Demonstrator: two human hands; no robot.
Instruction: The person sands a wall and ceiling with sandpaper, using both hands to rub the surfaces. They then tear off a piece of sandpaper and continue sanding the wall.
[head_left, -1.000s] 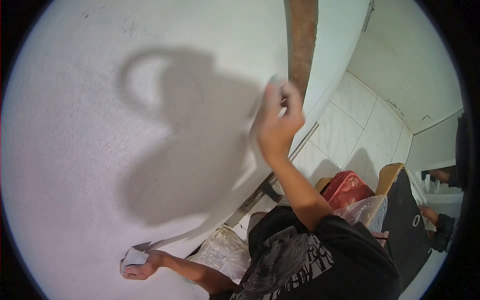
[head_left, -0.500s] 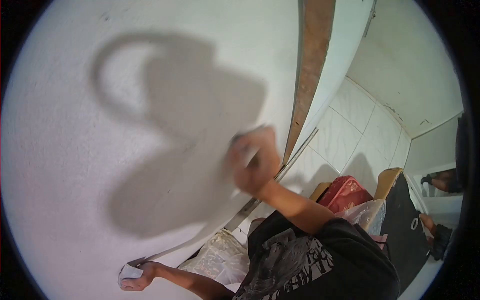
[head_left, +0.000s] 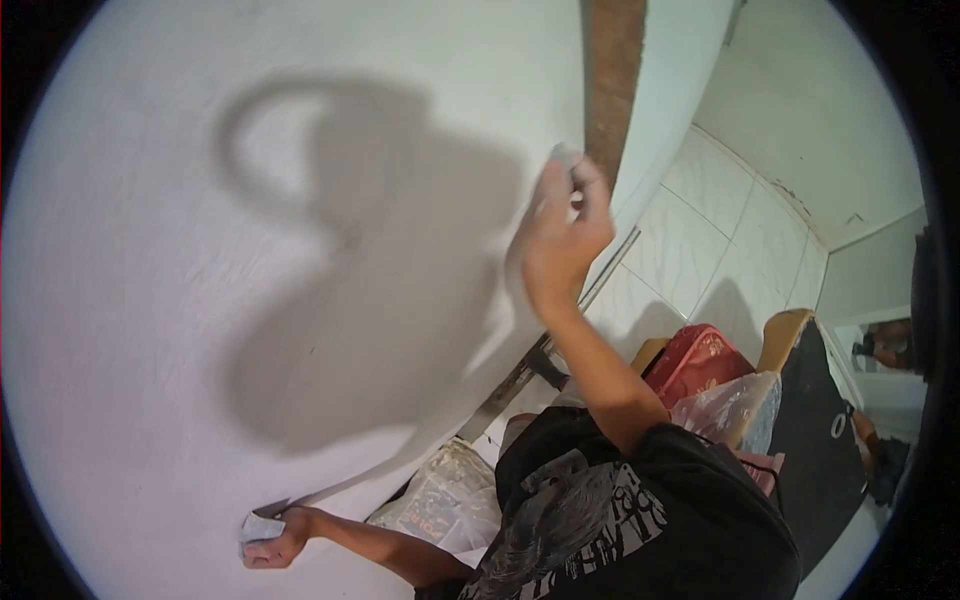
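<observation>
My right hand (head_left: 568, 235) is raised at the white wall (head_left: 120, 300), next to a brown wooden strip (head_left: 612, 90). Its fingers are bent in a pinch around a small light grey piece (head_left: 565, 155), slightly blurred and mostly covered by the fingertips. Low on the left, my left hand (head_left: 280, 540) grips a small whitish sheet (head_left: 262, 527) that looks like folded paper, held close against the wall. A large shadow falls across the wall between the two hands.
A clear plastic bag (head_left: 440, 495) lies below the wall's lower edge. To the right are a red patterned bag (head_left: 703, 362), more plastic wrap (head_left: 725, 408) and a black panel (head_left: 815, 450) by the tiled surface (head_left: 700, 225). A dark-sleeved arm (head_left: 868, 440) shows at the far right.
My right hand has moved up the wall and a little right, toward the wooden strip, still pinching the grey piece. My left hand stays nearly in place with its sheet.
</observation>
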